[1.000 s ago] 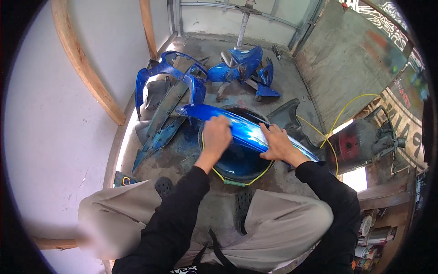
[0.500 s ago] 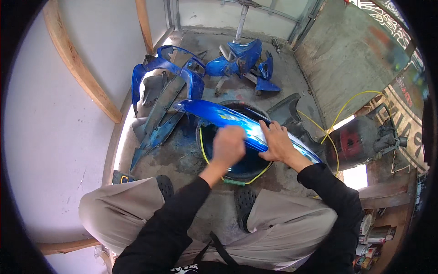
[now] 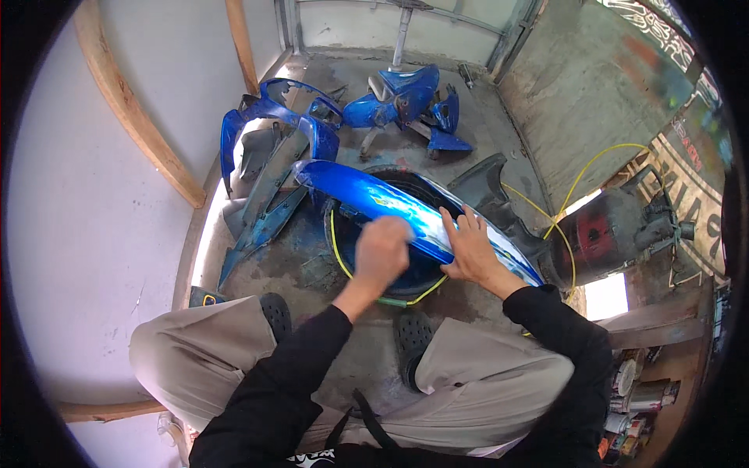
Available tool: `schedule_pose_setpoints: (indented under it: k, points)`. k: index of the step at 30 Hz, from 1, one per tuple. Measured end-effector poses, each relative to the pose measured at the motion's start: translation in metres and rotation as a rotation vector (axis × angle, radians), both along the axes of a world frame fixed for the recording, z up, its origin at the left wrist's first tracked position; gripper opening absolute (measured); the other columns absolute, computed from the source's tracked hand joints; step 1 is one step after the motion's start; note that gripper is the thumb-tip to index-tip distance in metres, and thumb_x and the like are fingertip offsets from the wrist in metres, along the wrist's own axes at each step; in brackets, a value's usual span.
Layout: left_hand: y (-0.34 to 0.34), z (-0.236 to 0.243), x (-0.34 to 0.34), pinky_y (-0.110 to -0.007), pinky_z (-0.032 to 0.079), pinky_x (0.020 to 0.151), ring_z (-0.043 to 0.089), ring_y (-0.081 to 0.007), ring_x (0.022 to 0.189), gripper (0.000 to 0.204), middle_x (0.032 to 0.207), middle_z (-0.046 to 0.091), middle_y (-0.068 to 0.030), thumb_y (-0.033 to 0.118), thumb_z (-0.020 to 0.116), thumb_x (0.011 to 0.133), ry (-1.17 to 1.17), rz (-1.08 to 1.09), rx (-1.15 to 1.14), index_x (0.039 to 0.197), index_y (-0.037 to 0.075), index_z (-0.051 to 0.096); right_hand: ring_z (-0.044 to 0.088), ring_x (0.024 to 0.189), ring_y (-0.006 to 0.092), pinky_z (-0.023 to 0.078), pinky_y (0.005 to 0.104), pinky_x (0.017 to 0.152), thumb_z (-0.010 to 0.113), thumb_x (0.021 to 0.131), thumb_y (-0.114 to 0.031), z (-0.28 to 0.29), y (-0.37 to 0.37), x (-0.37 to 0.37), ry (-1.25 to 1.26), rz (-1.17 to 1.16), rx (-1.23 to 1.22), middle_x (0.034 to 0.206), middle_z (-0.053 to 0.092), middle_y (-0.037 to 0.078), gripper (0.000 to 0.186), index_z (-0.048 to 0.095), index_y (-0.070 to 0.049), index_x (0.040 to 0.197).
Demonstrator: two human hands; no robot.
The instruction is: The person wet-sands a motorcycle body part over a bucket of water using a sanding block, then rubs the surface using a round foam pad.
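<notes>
Head view, only one given. Panel (image 3: 406, 209), long, glossy blue, lies across the rim of a dark tub (image 3: 421, 277) on the concrete floor (image 3: 308, 265), directly ahead of the person's knees.

Right hand (image 3: 472, 251): flat, fingers spread wide, palm pressed on the panel's near edge. It grips nothing; it only bears down.

Left hand (image 3: 382, 248): blurred, held over the panel just left of the right hand. Fingers look curled, but I cannot tell whether they close on a rag or pad or on nothing.

Risks, judged from this frame:
- Panel is bridged over the tub, pinned by one flat palm only. A hard stroke from the left hand could skid it sideways off the rim, away from the right hand.
- Glossy and possibly wet surface, so the palm itself may slip.
- Yellow hose (image 3: 581, 175) loops behind the right hand and around the tub; a sliding panel or a shifting foot could snag it.
- More blue parts (image 3: 406, 97) lie beyond both hands; a panel pushed forward could strike them.

Hidden or unclear:
- Tub contents, covered by panel and hands.
- Panel's right end, behind the right wrist.
- Left palm and whatever it may carry.
- Cans (image 3: 636, 394) at far right, too distorted to identify.
</notes>
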State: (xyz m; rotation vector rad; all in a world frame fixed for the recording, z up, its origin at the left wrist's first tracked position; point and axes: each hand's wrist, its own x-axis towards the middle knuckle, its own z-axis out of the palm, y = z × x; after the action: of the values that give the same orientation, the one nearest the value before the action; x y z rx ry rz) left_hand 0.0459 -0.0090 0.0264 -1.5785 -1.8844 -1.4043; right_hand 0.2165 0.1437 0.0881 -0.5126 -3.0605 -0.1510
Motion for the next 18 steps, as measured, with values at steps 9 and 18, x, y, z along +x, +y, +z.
schedule_pose_setpoints:
  k: [9, 18]
  points:
    - [-0.013, -0.003, -0.073, -0.049, 0.052, 0.084, 0.069, -0.0379, 0.098, 0.019, 0.1, 0.073, -0.0136, -0.005, 0.059, 0.079, -0.055, 0.16, 0.049, 0.091, 0.007, 0.068, 0.045, 0.142, 0.0523, 0.042, 0.0689, 0.11, 0.096, 0.061, -0.036, 0.005, -0.007, 0.001, 0.039, 0.02, -0.001, 0.125, 0.057, 0.029, 0.126, 0.032, 0.0, 0.164]
    - [0.001, -0.002, 0.033, -0.048, 0.052, 0.107, 0.069, -0.0355, 0.12, 0.029, 0.121, 0.074, -0.0161, -0.002, 0.062, 0.083, 0.021, -0.138, -0.033, 0.11, 0.003, 0.071, 0.044, 0.141, 0.0525, 0.04, 0.0678, 0.113, 0.096, 0.062, -0.036, -0.003, 0.0, 0.008, 0.018, 0.014, 0.029, 0.124, 0.056, 0.029, 0.127, 0.031, 0.001, 0.164]
